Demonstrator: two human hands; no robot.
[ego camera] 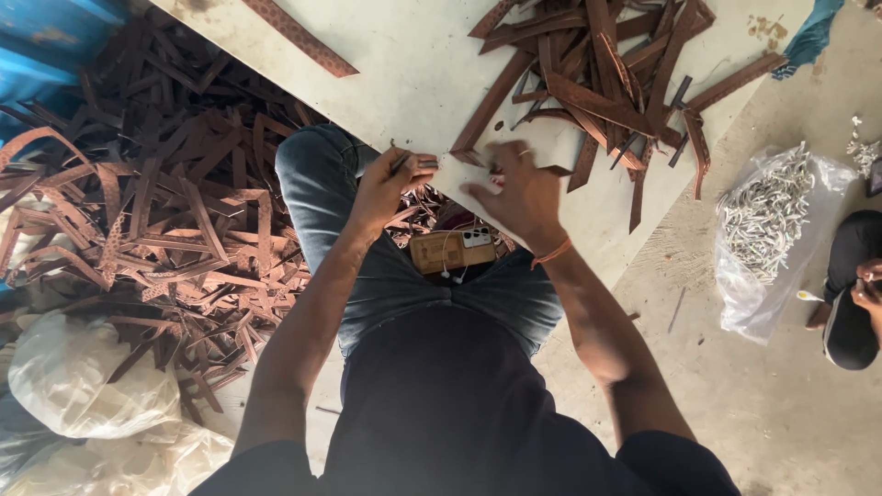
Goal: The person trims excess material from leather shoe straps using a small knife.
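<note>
Pinching a small dark tool (401, 163) in my left hand (386, 188), fingers closed on it at the tabletop (404, 73) edge. Right hand (519, 188) spread flat, fingers open, pressing a brown strap end (478, 152); strap pile (606, 83) just beyond.

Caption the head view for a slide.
Seated person's left hand and right hand work a brown strap at the board's corner, strap piles on both sides.

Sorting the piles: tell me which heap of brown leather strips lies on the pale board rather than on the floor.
The heap of brown leather strips beyond the right hand, on the pale board. The bigger heap left of the knee covers the floor.
</note>
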